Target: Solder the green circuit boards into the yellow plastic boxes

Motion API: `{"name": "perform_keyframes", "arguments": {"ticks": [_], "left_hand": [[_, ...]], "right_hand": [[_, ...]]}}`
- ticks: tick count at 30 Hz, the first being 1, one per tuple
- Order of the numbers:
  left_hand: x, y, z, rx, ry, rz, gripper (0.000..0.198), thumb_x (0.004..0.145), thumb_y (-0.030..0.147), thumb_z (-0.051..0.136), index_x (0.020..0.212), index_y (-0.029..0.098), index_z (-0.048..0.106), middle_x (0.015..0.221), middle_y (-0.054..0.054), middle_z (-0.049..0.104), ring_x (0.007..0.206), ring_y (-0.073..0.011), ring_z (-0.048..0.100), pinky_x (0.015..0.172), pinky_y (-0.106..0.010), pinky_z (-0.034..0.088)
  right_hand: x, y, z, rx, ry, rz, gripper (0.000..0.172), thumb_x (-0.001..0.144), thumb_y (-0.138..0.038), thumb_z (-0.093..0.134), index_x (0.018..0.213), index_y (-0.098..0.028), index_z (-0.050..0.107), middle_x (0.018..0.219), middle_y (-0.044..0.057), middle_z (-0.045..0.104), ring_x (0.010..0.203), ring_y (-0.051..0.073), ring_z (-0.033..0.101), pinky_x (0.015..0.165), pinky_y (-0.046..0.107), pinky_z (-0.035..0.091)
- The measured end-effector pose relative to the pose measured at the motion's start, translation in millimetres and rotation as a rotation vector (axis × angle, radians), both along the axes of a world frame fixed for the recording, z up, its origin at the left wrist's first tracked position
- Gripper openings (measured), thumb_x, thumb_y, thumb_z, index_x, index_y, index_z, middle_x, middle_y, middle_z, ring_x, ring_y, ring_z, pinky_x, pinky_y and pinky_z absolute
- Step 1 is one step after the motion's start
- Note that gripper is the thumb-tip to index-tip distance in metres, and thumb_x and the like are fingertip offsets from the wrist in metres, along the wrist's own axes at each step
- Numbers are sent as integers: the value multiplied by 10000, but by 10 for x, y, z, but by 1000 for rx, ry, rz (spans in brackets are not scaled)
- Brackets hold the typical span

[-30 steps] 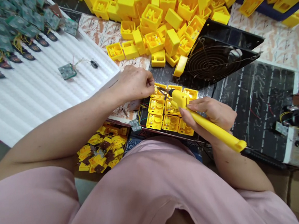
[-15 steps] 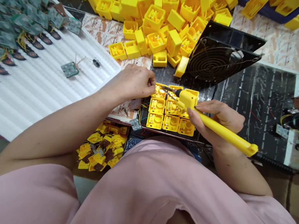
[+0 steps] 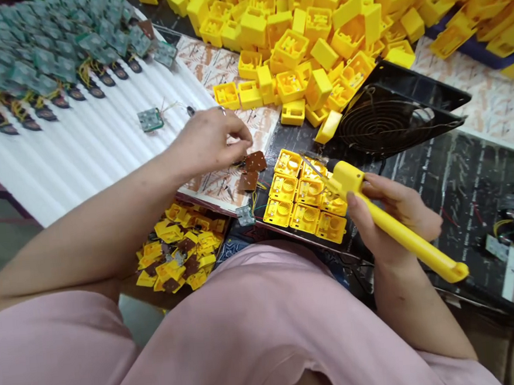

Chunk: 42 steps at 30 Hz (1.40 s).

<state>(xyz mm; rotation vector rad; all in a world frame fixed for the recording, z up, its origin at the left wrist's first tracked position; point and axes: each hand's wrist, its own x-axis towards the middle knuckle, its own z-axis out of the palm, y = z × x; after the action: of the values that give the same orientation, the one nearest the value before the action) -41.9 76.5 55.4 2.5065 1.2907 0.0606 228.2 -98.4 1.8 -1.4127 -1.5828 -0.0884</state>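
**Soldering iron (image 3: 423, 251) angles into yellow housings (image 3: 301, 198)**

The iron lies on a diagonal, its yellow handle running from low on the person's right up and left, with its thin metal tip (image 3: 313, 170) reaching over a block of open housings set out in rows. The right hand (image 3: 394, 212) is nearer, closed around the handle. The left hand (image 3: 207, 143) is apart to the left, its fingers drawn together just above two brown squares (image 3: 255, 162); whether they pinch anything cannot be told. A small circuit board (image 3: 245, 215) lies just left of the housings. Beyond them sit a black fan guard (image 3: 384, 122) and a heap of loose yellow housings (image 3: 299, 43), while wired boards (image 3: 54, 69) line a white corrugated sheet (image 3: 82, 152).
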Motion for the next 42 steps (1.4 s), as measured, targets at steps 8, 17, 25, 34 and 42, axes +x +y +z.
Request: {"name": "perform_keyframes", "arguments": {"ticks": [8, 17, 25, 34, 42], "left_hand": [[493, -73, -274, 31, 13, -39, 264, 876, 369, 614, 973, 186, 779, 1052, -83, 749, 1183, -334, 618, 1087, -499, 431], [590, -47, -193, -90, 72, -7, 252, 846, 252, 581, 971, 169, 784, 1025, -84, 757, 1182, -334, 654, 1111, -494, 430], [595, 24, -181, -101, 37, -68, 248, 800, 290, 597, 915, 195, 795, 907, -54, 771, 1027, -263, 703, 1035, -393, 481], [596, 57, -199, -34, 62, -124, 262, 799, 289, 578, 897, 209, 807, 881, -70, 788, 970, -266, 727, 911, -371, 529], [657, 60, -143, -41, 150, -120, 237, 801, 287, 604, 898, 189, 797, 912, -66, 783, 1004, -291, 728, 934, -378, 531]], "right_hand": [[-129, 107, 52, 112, -30, 190, 245, 791, -103, 842, 906, -205, 651, 784, -18, 748, 659, 160, 744, 617, 239, 630], [-172, 209, 114, 118, -170, 211, 263, 836, -197, 857, 906, -208, 604, 760, -24, 733, 661, 147, 739, 600, 225, 616], [-104, 201, 218, 134, -172, 217, 229, 854, -192, 836, 898, -217, 612, 738, -37, 731, 649, 136, 735, 591, 212, 606], [-111, 207, 201, 100, -187, 211, 200, 879, -225, 818, 892, -240, 618, 749, -46, 742, 649, 141, 738, 557, 236, 602], [-57, 220, 290, 73, -214, 238, 181, 877, -188, 797, 847, -234, 625, 739, -51, 739, 647, 128, 733, 594, 207, 603]]}}
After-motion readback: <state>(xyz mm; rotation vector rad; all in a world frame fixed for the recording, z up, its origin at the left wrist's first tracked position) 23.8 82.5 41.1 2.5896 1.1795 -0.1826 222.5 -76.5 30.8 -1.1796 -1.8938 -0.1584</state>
